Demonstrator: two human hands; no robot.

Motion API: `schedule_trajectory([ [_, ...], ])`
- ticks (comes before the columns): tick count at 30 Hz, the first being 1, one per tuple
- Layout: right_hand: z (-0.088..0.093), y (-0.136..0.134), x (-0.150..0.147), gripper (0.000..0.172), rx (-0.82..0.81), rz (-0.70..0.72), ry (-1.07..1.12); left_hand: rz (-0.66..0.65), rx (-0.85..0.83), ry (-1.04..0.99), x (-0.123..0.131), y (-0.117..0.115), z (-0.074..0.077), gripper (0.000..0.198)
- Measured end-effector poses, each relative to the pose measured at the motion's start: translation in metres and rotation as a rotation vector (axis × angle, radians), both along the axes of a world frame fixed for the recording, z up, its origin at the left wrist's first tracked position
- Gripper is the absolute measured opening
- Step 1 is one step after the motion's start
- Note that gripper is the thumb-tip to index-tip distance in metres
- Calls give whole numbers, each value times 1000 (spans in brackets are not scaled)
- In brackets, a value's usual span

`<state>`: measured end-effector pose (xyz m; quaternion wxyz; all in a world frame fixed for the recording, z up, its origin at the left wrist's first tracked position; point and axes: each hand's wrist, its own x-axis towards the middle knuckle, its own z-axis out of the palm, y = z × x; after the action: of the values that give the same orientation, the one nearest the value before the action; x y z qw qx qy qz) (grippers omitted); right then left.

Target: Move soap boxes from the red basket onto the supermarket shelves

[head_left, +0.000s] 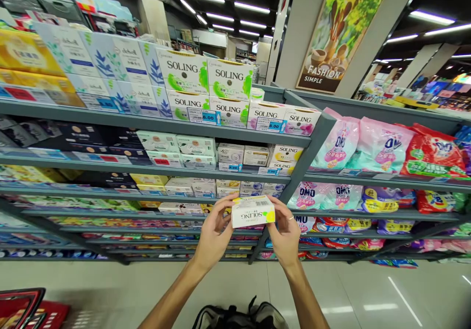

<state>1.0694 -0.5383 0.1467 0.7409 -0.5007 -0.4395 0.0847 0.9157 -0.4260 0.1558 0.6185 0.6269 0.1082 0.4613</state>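
Between my two hands is a small white SOLING soap box [247, 215] with yellow and green print. Its lettering is upside down to me and a barcode shows on the upper face. My left hand [217, 231] grips the box's left end, fingers behind and thumb below. My right hand [286, 231], with a ring on one finger, grips the right end. The box is held up in front of the lower shelves, apart from them. Similar yellow-marked SOLING boxes [286, 153] stand on the second shelf, at its right end.
Green SOLING boxes [187, 72] and pale blue boxes [134, 59] are stacked on the top shelf. Right of the shelf upright [309, 145] are bagged OMO detergents [340, 140]. A red shopping basket [55, 314] is at the lower left, above the tiled floor [147, 290].
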Motion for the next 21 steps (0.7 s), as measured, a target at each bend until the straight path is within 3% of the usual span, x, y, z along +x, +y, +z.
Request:
schedule_trajectory([
  [6, -2, -2, 4, 21, 3, 35, -46, 11, 175, 24, -1, -2, -8, 19],
  [10, -5, -2, 5, 17, 9, 5, -62, -3, 191, 23, 0, -3, -10, 19],
  [16, -10, -3, 6, 23, -24, 24, -65, -44, 65, 25, -1, -3, -4, 14],
  [21, -19, -8, 6, 34, -119, 33, 39, -81, -171, 82, 1, -3, 2, 42],
])
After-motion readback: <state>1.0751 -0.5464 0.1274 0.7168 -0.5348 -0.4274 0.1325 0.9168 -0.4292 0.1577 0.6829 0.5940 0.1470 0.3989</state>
